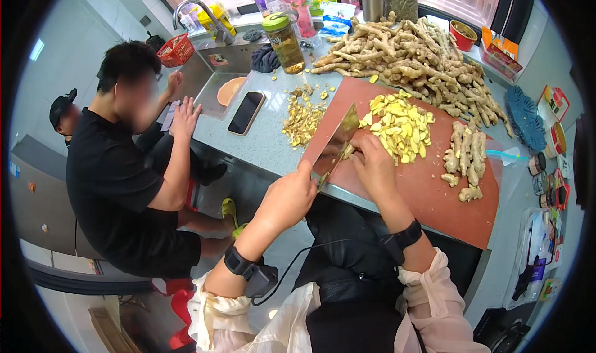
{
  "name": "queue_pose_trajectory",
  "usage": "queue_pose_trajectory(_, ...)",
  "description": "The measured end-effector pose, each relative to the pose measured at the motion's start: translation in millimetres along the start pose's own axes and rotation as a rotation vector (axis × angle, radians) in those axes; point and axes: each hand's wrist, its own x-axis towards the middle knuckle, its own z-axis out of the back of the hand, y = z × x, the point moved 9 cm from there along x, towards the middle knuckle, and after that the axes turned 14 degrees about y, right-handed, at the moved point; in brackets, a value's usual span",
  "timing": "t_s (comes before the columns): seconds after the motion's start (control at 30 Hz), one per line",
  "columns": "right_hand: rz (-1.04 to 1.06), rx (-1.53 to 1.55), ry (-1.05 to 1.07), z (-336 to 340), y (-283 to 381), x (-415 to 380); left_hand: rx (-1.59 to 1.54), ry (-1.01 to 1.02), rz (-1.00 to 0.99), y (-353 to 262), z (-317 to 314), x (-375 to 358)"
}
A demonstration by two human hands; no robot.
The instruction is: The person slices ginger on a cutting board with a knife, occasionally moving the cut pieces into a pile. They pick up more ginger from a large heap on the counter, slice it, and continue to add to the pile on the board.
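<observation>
My left hand (287,196) is wrapped round the handle of a cleaver (338,139), its blade tilted over the left edge of a reddish-brown cutting board (447,195). Close beside the blade, my right hand (375,165) has its fingers bent onto a small piece of ginger (347,149), mostly hidden by the fingers. Just beyond that hand lies a pile of yellow ginger slices (400,126). Several whole ginger roots (465,154) rest on the board's right side. Ginger peelings and scraps (303,118) are heaped on the counter to the left of the board.
Behind the board rises a big heap of ginger (410,55). A phone (247,113) and a green-lidded jar (284,43) stand or lie near the sink (208,74). On the left sits a person in black (124,185); another person (64,114) is farther back.
</observation>
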Motion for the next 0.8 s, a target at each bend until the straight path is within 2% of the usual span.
queue_pose_trajectory(0.47,0.003,-0.015,-0.013,-0.7,2.0,-0.1,0.098,-0.050,-0.062,-11.0,2.6,5.1)
queue_pose_trajectory(0.63,-0.031,0.016,0.007,-2.2,0.6,-0.6,0.099,-0.023,-0.030,-6.3,-2.1,8.1)
queue_pose_trajectory(0.8,0.015,-0.079,0.002,-5.0,-3.7,-0.1,0.104,-0.057,-0.015,-10.6,1.8,6.8)
